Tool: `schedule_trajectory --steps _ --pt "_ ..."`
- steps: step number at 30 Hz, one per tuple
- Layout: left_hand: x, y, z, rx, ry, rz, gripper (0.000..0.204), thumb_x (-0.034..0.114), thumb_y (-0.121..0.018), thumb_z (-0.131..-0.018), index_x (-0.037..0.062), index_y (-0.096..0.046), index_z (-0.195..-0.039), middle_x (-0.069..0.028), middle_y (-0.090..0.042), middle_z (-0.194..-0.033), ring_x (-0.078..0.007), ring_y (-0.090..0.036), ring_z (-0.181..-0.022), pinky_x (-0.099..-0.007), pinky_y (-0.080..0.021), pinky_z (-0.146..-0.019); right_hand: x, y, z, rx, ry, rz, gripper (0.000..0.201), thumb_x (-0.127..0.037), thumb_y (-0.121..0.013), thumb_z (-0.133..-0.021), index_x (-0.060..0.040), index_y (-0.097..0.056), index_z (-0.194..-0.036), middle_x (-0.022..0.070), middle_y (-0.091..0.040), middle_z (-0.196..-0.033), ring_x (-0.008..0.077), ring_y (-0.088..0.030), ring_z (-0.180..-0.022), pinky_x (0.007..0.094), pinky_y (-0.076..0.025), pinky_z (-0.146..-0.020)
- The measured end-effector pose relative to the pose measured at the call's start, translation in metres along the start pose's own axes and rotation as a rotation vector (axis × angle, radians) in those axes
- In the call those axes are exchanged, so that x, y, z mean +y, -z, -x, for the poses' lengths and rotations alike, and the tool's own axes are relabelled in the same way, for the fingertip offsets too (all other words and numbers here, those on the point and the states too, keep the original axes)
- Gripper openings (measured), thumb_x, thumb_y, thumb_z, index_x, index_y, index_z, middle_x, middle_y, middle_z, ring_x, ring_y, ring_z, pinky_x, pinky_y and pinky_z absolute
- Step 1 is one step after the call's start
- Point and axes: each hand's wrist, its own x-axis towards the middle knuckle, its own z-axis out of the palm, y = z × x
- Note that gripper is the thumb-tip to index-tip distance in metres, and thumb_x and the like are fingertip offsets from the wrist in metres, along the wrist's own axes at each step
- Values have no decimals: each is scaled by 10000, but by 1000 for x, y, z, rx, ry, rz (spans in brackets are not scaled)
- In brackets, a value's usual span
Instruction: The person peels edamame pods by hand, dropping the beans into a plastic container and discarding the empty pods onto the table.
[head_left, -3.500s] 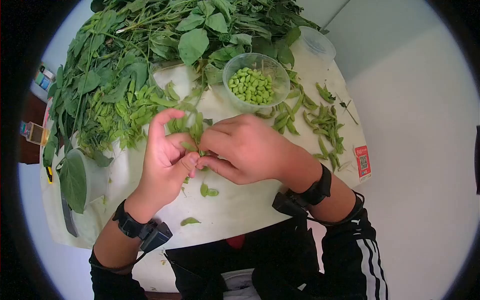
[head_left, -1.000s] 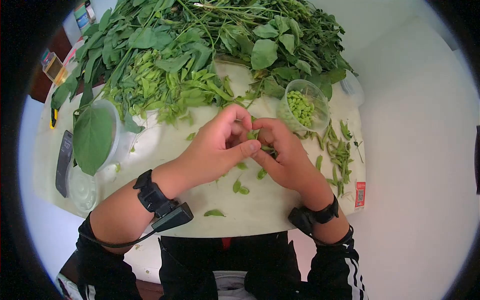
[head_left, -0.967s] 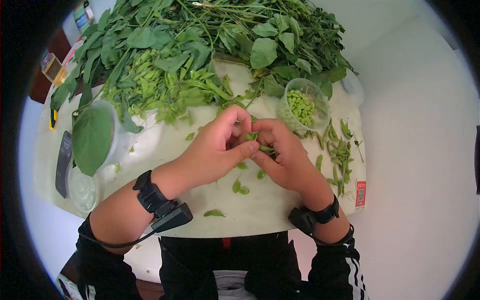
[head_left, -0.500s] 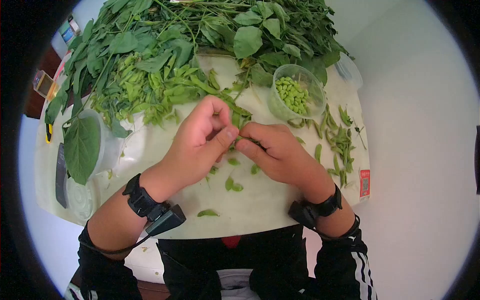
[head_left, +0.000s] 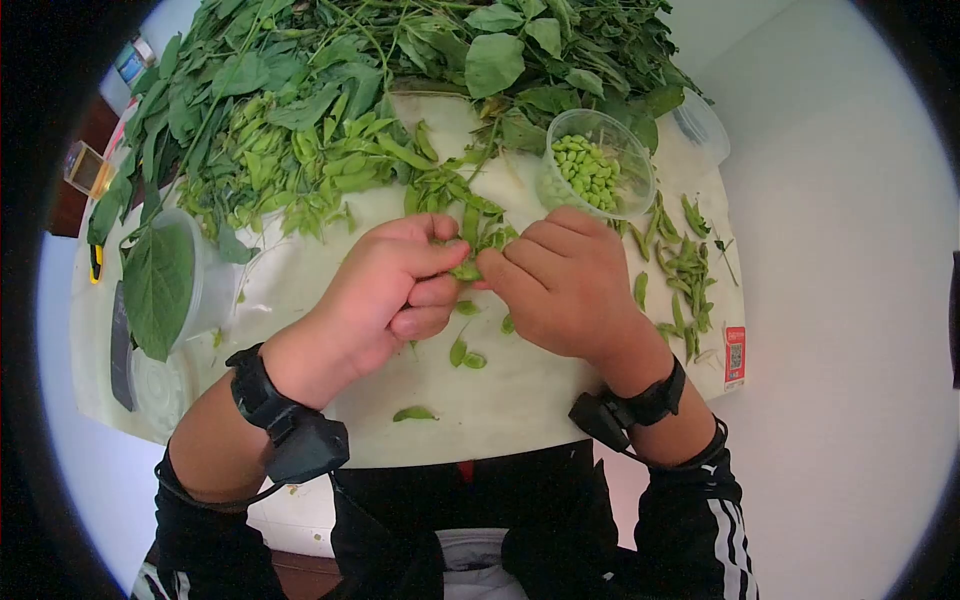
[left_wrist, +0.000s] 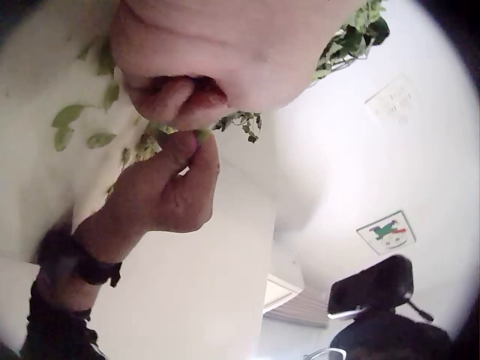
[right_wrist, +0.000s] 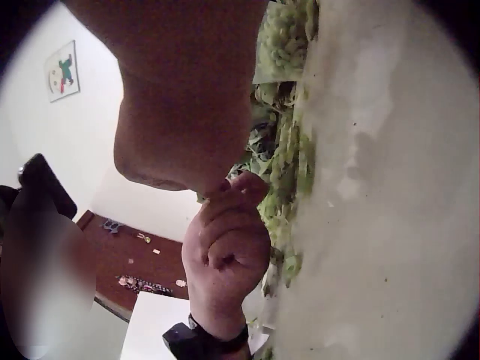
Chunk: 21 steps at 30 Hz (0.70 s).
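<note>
Both hands meet over the middle of the table in the head view. My left hand (head_left: 385, 285), fingers curled, pinches a green bean pod (head_left: 465, 271) between thumb and forefinger. From the other side, my right hand (head_left: 570, 285) grips the pod's far end, knuckles up; its fingertips are mostly hidden. A bit of green shows between the right thumb and finger in the left wrist view. Just beyond the hands lie more unopened pods (head_left: 445, 185). A clear round tub (head_left: 645, 195) holding shelled green beans (head_left: 585, 172) stands past the right hand.
Leafy bean stalks (head_left: 330, 60) heap across the back. Flattened pods (head_left: 685, 275) lie at the right beside a red QR card (head_left: 735, 355). Left are a second clear tub (head_left: 212, 290), a phone (head_left: 121, 350) and a lid (head_left: 160, 395). One loose pod (head_left: 414, 413) lies near the front edge.
Since half a second ago, my right hand has turned knuckles up and my left fingers have curled in more. Earlier, both hands also worked at a pod; the head view has shifted.
</note>
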Motion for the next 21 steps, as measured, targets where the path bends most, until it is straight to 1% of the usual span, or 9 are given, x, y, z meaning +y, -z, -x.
schedule_trajectory --steps 1,2,4,6,7,9,11,15,21 --pt "1 -1 1 2 2 3 88 157 -507 -973 114 -433 -993 45 -390 -630 -57 -314 -432 -198 -218 -371 0 0 0 56 53 56 190 -169 -735 -636 -93 -604 -749 7 -557 -653 192 -544 -588 314 -406 -565" --pt "1 -4 2 -6 -58 -30 92 159 -506 -974 112 -434 -1004 41 -396 -643 -57 -323 -445 -199 -231 -380 1 -1 0 55 53 52 190 -169 -735 -636 -93 -604 -749 7 -557 -653 192 -544 -588 314 -406 -565" --pt "0 -7 1 -9 -119 -62 96 161 -504 -974 110 -434 -1016 37 -403 -657 -58 -332 -458 -201 -243 -390 4 -3 -1 80 -37 -54 193 -176 -749 -658 -90 -637 -790 12 -573 -680 204 -550 -607 319 -414 -592" --pt "-1 -9 -4 34 -264 -199 154 160 -513 -966 96 -404 -1054 23 -390 -577 -78 -344 -459 -228 -255 -437 6 -1 -3 73 -85 -112 192 -170 -753 -677 -88 -646 -813 15 -577 -687 211 -555 -622 328 -415 -599" --pt "-1 -7 -5 38 -267 -201 154 160 -513 -966 96 -404 -1054 23 -390 -577 -78 -344 -459 -228 -255 -437 6 -1 -4 66 -137 -167 191 -165 -757 -695 -85 -655 -835 19 -581 -695 218 -561 -637 337 -417 -606" --pt "-2 -3 -8 43 -373 -393 159 171 -492 -980 91 -394 -1076 20 -411 -606 -79 -372 -508 -226 -277 -475 9 -6 -3 98 -134 -230 188 -158 -756 -710 -83 -659 -852 29 -585 -704 230 -566 -654 344 -417 -614" --pt "-4 0 -10 18 -388 -407 162 164 -482 -983 89 -386 -1089 17 -427 -641 -75 -373 -520 -222 -277 -479 10 -9 -2 130 -134 -288 185 -151 -754 -724 -80 -662 -868 38 -589 -712 242 -570 -671 350 -418 -622" --pt "-11 -3 -9 14 -362 -420 174 138 -462 -990 81 -365 -1123 12 -458 -734 -67 -376 -547 -215 -278 -490 4 -7 2 66 -197 -389 180 -140 -747 -729 -69 -634 -850 66 -582 -711 270 -552 -655 365 -403 -607" --pt "-15 1 -11 -40 -321 -399 188 138 -466 -992 77 -361 -1137 14 -453 -746 -62 -370 -546 -214 -276 -483 3 -7 8 -48 -251 -449 141 -109 -702 -750 -67 -597 -834 83 -563 -680 297 -537 -622 385 -391 -586"
